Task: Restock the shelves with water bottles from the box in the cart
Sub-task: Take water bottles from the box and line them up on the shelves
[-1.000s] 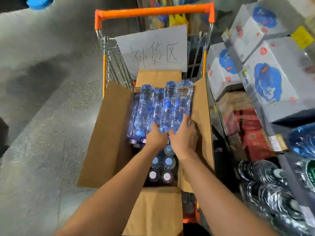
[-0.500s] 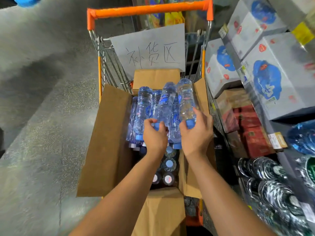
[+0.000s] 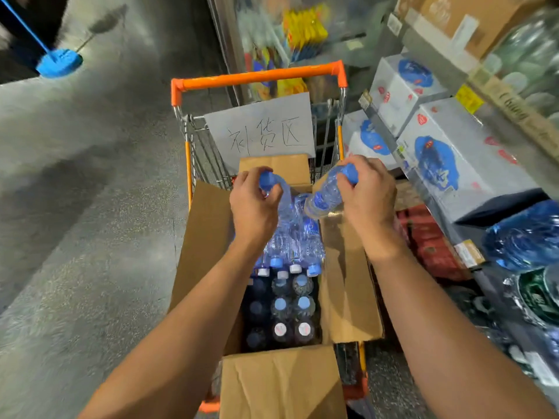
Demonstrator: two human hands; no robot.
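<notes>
Nearest the camera, a folded-out flap of the cardboard box (image 3: 281,385) hangs over the near end of the cart (image 3: 257,77). Inside the box, at its near end, upright bottles (image 3: 292,309) stand in rows with their blue and white caps up. Past them, toward the far end, more bottles lie in a loose pile (image 3: 298,240), caps pointing near. Above that pile, the left hand (image 3: 254,207) curls its fingers round the neck of a water bottle (image 3: 279,195) just under its blue cap. The right hand (image 3: 367,192) likewise grips a second water bottle (image 3: 325,195) by its capped neck, body slanting down toward the pile. Beyond, a handwritten paper sign (image 3: 263,128) hangs at the cart's far end under the orange handle. Shelves (image 3: 453,164) with white cartons run along the right edge.
</notes>
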